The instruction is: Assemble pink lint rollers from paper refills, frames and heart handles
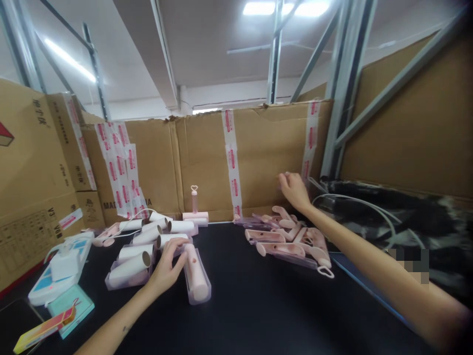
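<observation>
A pink cylindrical device (195, 273) with a small heart mark lies lengthwise in a clear plastic tray (207, 291). My left hand (170, 261) is closed at the tray's far left corner, thumb and fingers against it. Just left of that hand lie several white tubes (129, 266) with brown inner walls, some in clear trays. Raised in front of the cardboard wall, my right hand (293, 190) has its fingers curled together; what is in them, if anything, I cannot make out. Below it spreads a pile of pink handle-shaped parts (284, 236), one with a heart-shaped loop (325, 271).
A cardboard wall (203, 162) closes off the back of the black table (236, 305). At left are a power strip (61, 266), a teal box (79, 308) and a yellow-pink packet (44, 330). White cables (365, 202) and black plastic wrap (369, 222) lie at right.
</observation>
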A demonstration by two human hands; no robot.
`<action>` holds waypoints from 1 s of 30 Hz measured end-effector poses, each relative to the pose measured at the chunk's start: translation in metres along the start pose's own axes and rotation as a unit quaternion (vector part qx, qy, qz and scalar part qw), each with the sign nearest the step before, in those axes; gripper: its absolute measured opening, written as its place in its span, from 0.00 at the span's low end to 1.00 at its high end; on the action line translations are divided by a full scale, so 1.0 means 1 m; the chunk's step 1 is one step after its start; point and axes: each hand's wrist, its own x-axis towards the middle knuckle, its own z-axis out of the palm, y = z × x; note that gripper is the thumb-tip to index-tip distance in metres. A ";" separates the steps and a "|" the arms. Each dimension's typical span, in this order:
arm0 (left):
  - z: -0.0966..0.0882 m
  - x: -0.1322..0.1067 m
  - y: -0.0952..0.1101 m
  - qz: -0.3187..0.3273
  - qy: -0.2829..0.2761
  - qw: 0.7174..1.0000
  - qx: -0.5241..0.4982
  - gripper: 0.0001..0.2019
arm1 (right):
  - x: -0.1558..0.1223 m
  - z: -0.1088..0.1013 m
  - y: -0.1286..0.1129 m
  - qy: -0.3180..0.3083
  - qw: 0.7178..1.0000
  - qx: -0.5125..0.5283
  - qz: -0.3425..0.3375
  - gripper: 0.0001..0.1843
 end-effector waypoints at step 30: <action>0.036 -0.011 0.013 -0.172 -0.115 0.978 -0.003 0.32 | -0.180 -0.009 -0.136 -0.374 0.878 0.128 -0.269 0.22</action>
